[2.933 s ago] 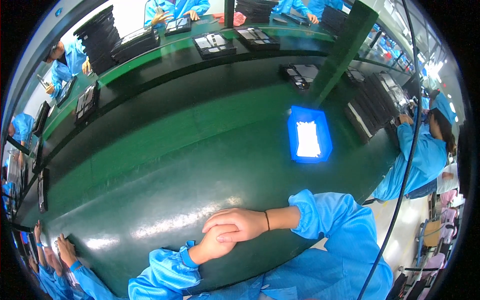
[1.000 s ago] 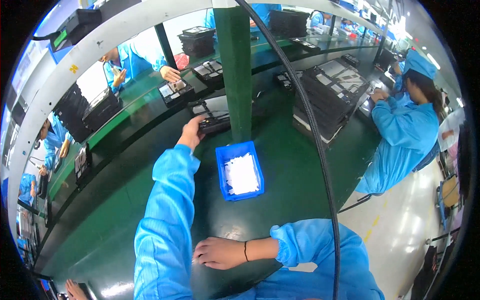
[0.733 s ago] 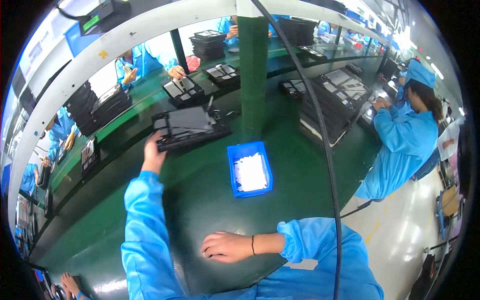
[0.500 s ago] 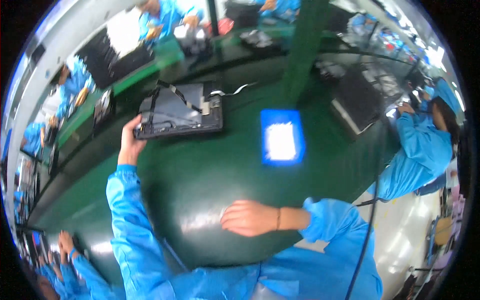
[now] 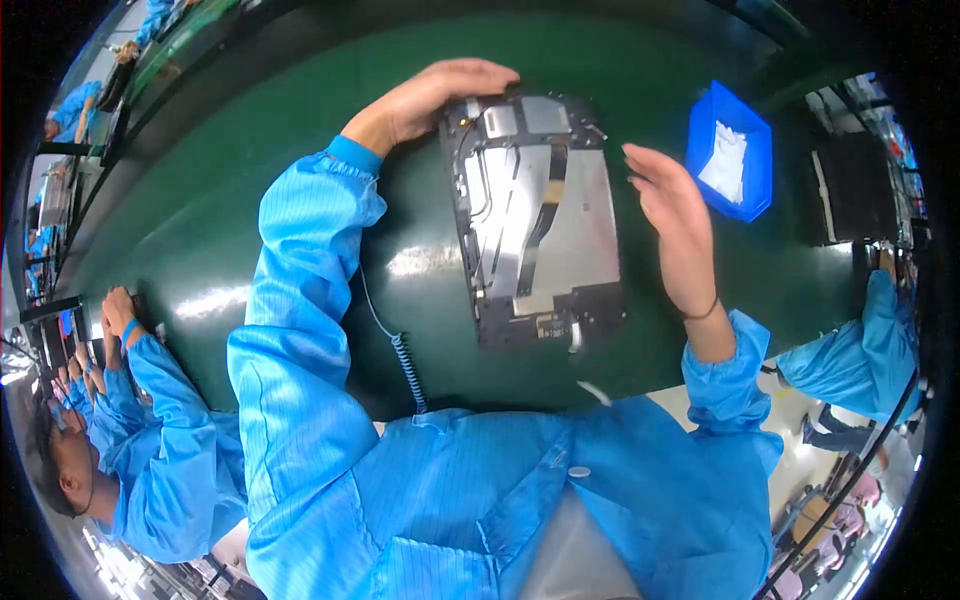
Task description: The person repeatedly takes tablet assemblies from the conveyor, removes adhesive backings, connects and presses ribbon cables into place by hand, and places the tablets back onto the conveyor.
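An opened tablet, its inside facing up, lies upright-wise in front of me over the green table. It has silver plates, black edges and a dark flat ribbon cable running down its middle. A short white cable end sticks out at its near edge. My left hand is closed on the far left corner, its fingers along the far edge and its thumb hidden. To the right of the tablet, my right hand is open and holds nothing, fingers stretched and apart from the tablet.
A blue bin with white pieces stands beyond my right hand. A coiled blue cord hangs at the table's near edge. A dark stack sits at the far right. Co-workers in blue sit at both sides, one near left.
The tablet has come from the far left to the middle before me and turned lengthwise, with my left hand on it. My right hand has risen from the table and moved beside it.
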Demonstrator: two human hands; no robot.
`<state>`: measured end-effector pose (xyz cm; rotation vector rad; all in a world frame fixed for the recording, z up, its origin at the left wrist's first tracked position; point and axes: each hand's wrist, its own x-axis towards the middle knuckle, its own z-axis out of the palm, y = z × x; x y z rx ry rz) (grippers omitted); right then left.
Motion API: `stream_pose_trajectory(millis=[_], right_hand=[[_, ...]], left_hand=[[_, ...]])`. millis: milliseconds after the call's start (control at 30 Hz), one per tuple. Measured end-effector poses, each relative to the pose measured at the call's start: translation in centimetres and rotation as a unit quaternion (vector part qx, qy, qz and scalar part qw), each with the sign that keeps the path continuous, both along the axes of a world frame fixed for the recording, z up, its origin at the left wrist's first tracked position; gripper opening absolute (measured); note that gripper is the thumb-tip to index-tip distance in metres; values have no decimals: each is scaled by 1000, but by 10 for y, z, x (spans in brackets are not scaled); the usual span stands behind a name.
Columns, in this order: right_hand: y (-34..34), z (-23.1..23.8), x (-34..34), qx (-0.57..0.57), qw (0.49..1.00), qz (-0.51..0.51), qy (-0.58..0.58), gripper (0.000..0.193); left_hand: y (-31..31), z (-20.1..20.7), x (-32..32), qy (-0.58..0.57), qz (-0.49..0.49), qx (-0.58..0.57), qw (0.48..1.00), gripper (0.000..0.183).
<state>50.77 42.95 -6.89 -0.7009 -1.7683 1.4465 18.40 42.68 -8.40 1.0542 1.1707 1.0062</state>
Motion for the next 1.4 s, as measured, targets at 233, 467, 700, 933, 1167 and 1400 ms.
stream_pose_trajectory(millis=[233,467,700,933,1167,1400], right_hand=[[-8,-27,-14,-93,995,18,-6,48],[-3,-38,-18,23,998,10,-60,51],[-4,-6,-20,343,919,17,-191,29],[-27,8,-31,258,928,209,-166,20],[-27,3,-34,233,939,190,-165,10],[9,17,-8,153,977,-79,-129,5]], left_hand=[[-38,-15,34,12,203,203,958,28],[-115,1,88,494,145,282,810,30],[-135,4,94,503,127,451,726,16],[-147,-4,88,551,91,609,564,17],[-144,-8,88,515,35,668,536,19],[-144,5,93,400,13,508,762,16]])
